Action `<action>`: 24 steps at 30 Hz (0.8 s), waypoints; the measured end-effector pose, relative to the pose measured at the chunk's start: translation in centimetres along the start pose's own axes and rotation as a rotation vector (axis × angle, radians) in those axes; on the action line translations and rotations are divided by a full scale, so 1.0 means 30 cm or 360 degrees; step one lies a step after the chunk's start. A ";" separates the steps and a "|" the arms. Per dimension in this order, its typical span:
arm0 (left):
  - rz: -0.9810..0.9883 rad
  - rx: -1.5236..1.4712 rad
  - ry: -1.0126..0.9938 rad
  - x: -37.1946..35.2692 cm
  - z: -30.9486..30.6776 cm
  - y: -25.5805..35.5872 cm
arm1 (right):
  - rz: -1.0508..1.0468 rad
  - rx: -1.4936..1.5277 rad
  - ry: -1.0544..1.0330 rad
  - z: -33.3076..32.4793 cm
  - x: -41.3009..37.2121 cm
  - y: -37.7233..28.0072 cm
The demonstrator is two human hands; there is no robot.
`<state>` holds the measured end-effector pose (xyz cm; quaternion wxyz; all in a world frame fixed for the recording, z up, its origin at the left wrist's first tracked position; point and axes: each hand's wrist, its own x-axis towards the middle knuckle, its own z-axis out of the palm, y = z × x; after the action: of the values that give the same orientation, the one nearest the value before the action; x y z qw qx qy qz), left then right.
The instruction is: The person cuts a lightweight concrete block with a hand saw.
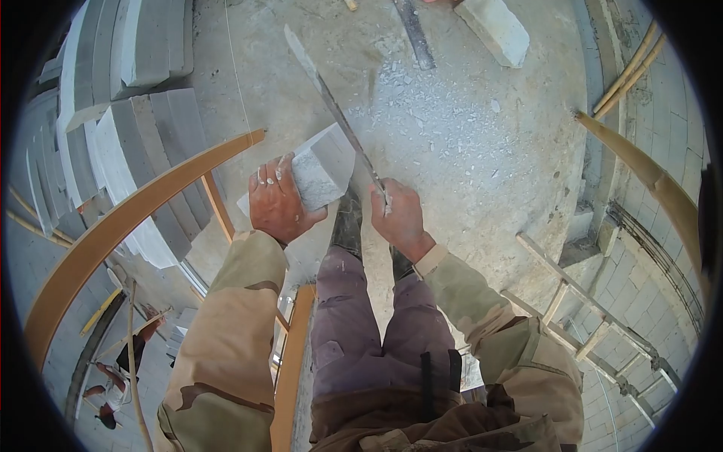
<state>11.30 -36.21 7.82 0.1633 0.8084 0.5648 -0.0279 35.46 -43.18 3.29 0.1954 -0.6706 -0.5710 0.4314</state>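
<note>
My left hand [280, 200] grips a pale grey lightweight concrete block [327, 162] by its left end, fingers over the top and thumb along the near side. White dust coats some of its fingertips. Wrapped round the near end of a tool with a long, flat metal blade [322, 89], my right hand [399, 215] is just right of the block. The blade slants up and to the left, overlapping the block's right edge in this view. My fist hides the handle.
White chips [444, 113] litter the concrete floor. Beyond lie a dark metal strip [414, 34] and another block [493, 30]. Stacked blocks [143, 143] stand left, beside a curved orange-brown frame [143, 192]. A wooden ladder [595, 313] is at right; another person [113, 388] is lower left.
</note>
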 end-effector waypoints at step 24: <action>0.0014 0.0017 0.0022 -0.001 -0.001 0.003 | -0.0021 0.0273 0.0291 0.073 -0.055 0.004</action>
<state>11.36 -36.26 7.88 0.1552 0.8119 0.5623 -0.0248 33.80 -45.25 2.57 0.3060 -0.6842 -0.5162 0.4146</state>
